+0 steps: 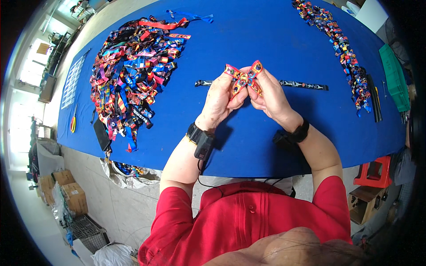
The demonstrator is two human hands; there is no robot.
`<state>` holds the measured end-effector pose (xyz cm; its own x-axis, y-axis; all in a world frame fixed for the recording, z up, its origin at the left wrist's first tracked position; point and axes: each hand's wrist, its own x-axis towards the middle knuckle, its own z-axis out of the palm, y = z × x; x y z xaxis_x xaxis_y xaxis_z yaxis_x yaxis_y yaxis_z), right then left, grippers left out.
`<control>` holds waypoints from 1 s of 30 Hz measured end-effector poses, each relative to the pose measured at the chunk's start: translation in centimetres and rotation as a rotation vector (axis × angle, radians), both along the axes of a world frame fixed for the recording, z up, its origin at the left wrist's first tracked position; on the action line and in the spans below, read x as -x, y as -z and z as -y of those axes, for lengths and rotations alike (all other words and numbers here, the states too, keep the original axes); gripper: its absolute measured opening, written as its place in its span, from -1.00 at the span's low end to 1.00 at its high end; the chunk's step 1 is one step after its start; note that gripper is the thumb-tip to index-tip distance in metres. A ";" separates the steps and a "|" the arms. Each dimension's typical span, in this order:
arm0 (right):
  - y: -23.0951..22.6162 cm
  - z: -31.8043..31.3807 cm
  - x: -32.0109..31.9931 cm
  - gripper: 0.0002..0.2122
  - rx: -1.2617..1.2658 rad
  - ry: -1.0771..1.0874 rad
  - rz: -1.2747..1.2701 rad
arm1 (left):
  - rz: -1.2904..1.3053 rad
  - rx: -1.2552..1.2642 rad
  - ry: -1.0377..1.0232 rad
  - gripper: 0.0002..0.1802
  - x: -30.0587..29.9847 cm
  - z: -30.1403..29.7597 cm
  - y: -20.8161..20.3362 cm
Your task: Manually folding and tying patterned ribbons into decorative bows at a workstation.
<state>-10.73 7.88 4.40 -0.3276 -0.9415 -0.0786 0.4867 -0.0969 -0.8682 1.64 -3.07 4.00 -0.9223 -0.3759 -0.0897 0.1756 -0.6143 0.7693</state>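
Observation:
Between my two hands, above the middle of the blue table, is a folded red and yellow printed ribbon strap [240,83]. My left hand [218,98] pinches its left side, and my right hand [274,98] pinches the right side with the thumb on top. Several bends of the strap show between the fingers; its ends are hidden. Flat on the cloth behind my hands lies a black and white printed strap [306,85], partly covered by them. Each wrist wears a black band, the left one with a small box.
A big heap of colourful straps [133,71] lies on the left. Along the right runs a long row of folded straps [341,48], near a green crate [394,77]. Yellow-handled scissors [73,124] rest at the left edge. A red stool [373,173] stands below right.

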 end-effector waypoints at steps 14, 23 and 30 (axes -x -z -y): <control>-0.3 -0.1 -0.1 -0.63 -0.023 -0.005 -0.024 | 0.026 0.134 -0.104 -0.45 0.1 0.2 0.7; 0.3 0.6 0.1 -0.82 0.045 0.120 -0.216 | 0.078 0.280 -0.282 -0.53 0.2 0.8 1.6; 0.7 0.7 0.3 -0.94 0.071 0.118 -0.248 | 0.132 0.382 -0.280 -0.59 0.0 0.6 1.4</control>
<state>-11.07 7.19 3.67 -0.4363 -0.8960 0.0828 0.2416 -0.2053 -0.9484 1.60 -3.68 2.56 -0.7710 -0.6368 -0.0063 0.1797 -0.2272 0.9571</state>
